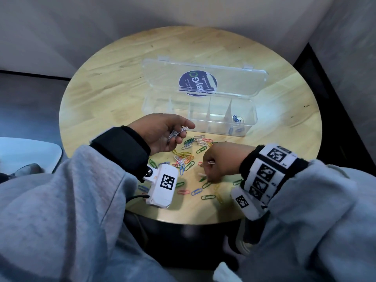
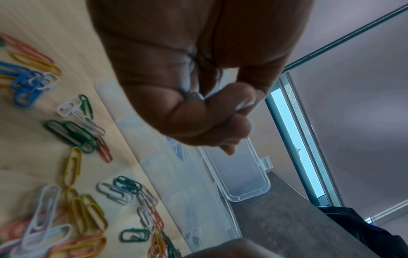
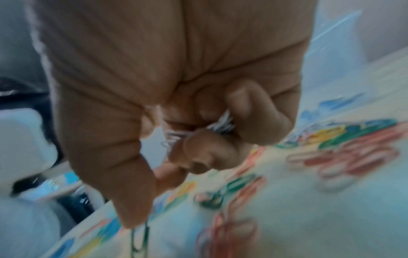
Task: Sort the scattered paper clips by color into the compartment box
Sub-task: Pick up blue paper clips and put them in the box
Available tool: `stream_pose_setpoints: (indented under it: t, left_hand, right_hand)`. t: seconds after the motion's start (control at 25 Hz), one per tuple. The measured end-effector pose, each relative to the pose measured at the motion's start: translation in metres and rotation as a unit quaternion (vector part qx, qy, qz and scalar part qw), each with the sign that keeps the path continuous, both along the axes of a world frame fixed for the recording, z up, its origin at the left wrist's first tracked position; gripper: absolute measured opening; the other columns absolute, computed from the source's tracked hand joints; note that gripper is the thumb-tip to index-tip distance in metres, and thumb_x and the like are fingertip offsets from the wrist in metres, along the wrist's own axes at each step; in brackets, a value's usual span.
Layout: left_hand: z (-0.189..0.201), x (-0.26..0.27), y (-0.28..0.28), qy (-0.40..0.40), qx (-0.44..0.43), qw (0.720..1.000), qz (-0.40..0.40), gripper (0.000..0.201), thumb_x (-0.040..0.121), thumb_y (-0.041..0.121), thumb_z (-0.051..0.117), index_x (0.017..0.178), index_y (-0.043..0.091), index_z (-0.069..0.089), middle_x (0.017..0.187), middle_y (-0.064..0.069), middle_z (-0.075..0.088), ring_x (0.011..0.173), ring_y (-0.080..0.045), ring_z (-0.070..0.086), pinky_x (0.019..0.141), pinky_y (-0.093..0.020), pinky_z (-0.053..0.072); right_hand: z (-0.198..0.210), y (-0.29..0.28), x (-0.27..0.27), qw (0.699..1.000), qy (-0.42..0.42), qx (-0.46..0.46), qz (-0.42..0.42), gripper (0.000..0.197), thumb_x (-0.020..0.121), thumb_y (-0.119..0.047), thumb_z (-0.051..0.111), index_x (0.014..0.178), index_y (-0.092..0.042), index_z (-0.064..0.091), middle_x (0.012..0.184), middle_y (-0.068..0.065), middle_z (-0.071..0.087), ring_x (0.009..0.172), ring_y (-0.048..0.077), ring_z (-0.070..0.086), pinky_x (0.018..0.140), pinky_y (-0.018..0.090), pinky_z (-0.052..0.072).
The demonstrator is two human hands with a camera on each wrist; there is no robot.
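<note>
Several white paper clips (image 1: 177,133) are held in the curled left hand (image 1: 160,135) at frame centre. More white clips (image 3: 220,124) are pinched in the right hand (image 1: 219,161), lower right, above the scattered coloured clips (image 1: 188,157). Behind them the open compartment box (image 1: 203,127) is seen, with blue clips (image 1: 235,119) in its rightmost compartment.

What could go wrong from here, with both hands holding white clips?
1. The left hand holds its white clips loosely in an upturned palm above the pile; some could slip back among the scattered clips.
2. The right hand already has white clips tucked in its grip while it reaches for more; another pick may loosen them.
3. Only the compartment box's right end holds blue clips; the whites could land there.
</note>
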State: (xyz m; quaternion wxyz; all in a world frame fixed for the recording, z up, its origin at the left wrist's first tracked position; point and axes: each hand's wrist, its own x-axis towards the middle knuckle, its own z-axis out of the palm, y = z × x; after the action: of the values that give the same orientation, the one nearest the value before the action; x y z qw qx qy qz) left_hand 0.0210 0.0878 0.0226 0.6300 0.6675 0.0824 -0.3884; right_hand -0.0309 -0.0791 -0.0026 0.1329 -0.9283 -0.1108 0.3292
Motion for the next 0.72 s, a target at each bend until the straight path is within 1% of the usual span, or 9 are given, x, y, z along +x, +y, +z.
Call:
stream_pose_setpoints:
  t: [0.08, 0.2, 0.32, 0.4, 0.44, 0.52, 0.56, 0.64, 0.72]
  left_hand:
    - [-0.002, 0.001, 0.000, 0.013, -0.009, 1.000, 0.007, 0.025, 0.088, 0.009, 0.040, 0.081, 0.012, 0.064, 0.058, 0.002, 0.052, 0.054, -0.009, 0.044, 0.038, -0.010, 0.036]
    - [-0.004, 0.001, -0.004, 0.021, -0.034, 0.999, 0.027, 0.025, 0.092, 0.017, 0.042, 0.083, 0.009, 0.064, 0.068, -0.002, 0.057, 0.052, -0.008, 0.055, 0.042, -0.010, 0.044]
    - [-0.006, 0.002, -0.008, 0.031, -0.079, 0.995, 0.046, 0.031, 0.095, 0.025, 0.041, 0.089, 0.006, 0.065, 0.079, -0.007, 0.063, 0.058, -0.010, 0.065, 0.050, -0.014, 0.053]
    - [-0.008, 0.002, -0.009, 0.034, -0.092, 0.994, 0.053, 0.031, 0.096, 0.027, 0.041, 0.092, 0.006, 0.064, 0.083, -0.009, 0.064, 0.061, -0.011, 0.067, 0.055, -0.016, 0.055]
    - [-0.008, 0.002, -0.010, 0.034, -0.096, 0.993, 0.056, 0.031, 0.096, 0.027, 0.042, 0.092, 0.005, 0.064, 0.085, -0.009, 0.064, 0.062, -0.011, 0.068, 0.056, -0.017, 0.056]
    - [-0.009, 0.001, -0.011, 0.032, -0.105, 0.992, 0.062, 0.031, 0.095, 0.027, 0.042, 0.093, 0.005, 0.064, 0.086, -0.010, 0.064, 0.062, -0.011, 0.068, 0.059, -0.018, 0.056]
    - [-0.009, 0.001, -0.011, 0.032, -0.109, 0.992, 0.063, 0.031, 0.095, 0.027, 0.042, 0.093, 0.005, 0.064, 0.086, -0.010, 0.065, 0.064, -0.011, 0.068, 0.060, -0.018, 0.057]
    - [-0.008, 0.001, -0.011, 0.033, -0.116, 0.991, 0.064, 0.032, 0.095, 0.028, 0.043, 0.094, 0.004, 0.064, 0.088, -0.010, 0.066, 0.069, -0.012, 0.069, 0.063, -0.020, 0.057]
    - [-0.006, 0.001, -0.010, 0.035, -0.125, 0.989, 0.065, 0.035, 0.095, 0.030, 0.042, 0.095, 0.003, 0.064, 0.091, -0.012, 0.067, 0.075, -0.016, 0.069, 0.067, -0.023, 0.058]
  right_hand:
    - [0.007, -0.015, 0.004, 0.999, -0.011, 0.032, -0.042, 0.008, 0.070, -0.021, 0.074, 0.070, -0.020, 0.065, 0.065, -0.006, 0.055, 0.063, 0.011, 0.050, 0.060, 0.027, 0.043]
    - [0.013, -0.031, 0.007, 0.989, -0.006, 0.103, -0.109, 0.013, 0.075, -0.023, 0.072, 0.069, -0.021, 0.061, 0.058, -0.007, 0.053, 0.051, 0.007, 0.047, 0.055, 0.020, 0.039]
    - [0.011, -0.039, 0.008, 0.972, 0.011, 0.165, -0.167, 0.014, 0.075, -0.015, 0.073, 0.067, -0.018, 0.061, 0.051, -0.009, 0.055, 0.041, 0.001, 0.046, 0.053, 0.017, 0.041]
    - [0.006, -0.043, 0.007, 0.961, 0.023, 0.196, -0.194, 0.019, 0.076, -0.008, 0.072, 0.066, -0.018, 0.059, 0.048, -0.009, 0.056, 0.039, 0.000, 0.048, 0.053, 0.019, 0.044]
    - [0.004, -0.044, 0.007, 0.956, 0.027, 0.207, -0.205, 0.020, 0.076, -0.005, 0.071, 0.068, -0.020, 0.060, 0.047, -0.010, 0.056, 0.038, 0.000, 0.049, 0.052, 0.020, 0.045]
    - [0.000, -0.046, 0.008, 0.948, 0.043, 0.224, -0.222, 0.019, 0.079, -0.002, 0.067, 0.080, -0.020, 0.064, 0.051, -0.011, 0.056, 0.039, 0.003, 0.049, 0.051, 0.022, 0.047]
    - [0.000, -0.046, 0.009, 0.942, 0.060, 0.234, -0.232, 0.020, 0.081, 0.000, 0.063, 0.086, -0.019, 0.066, 0.056, -0.007, 0.057, 0.041, 0.006, 0.050, 0.051, 0.021, 0.047]
    - [0.001, -0.043, 0.009, 0.918, 0.103, 0.274, -0.269, 0.021, 0.085, 0.005, 0.052, 0.086, -0.011, 0.065, 0.063, 0.005, 0.056, 0.045, 0.011, 0.047, 0.047, 0.020, 0.043]
    - [0.006, -0.040, 0.009, 0.873, 0.135, 0.345, -0.318, 0.025, 0.087, 0.011, 0.042, 0.077, -0.006, 0.058, 0.062, 0.009, 0.049, 0.044, 0.011, 0.047, 0.041, 0.017, 0.039]
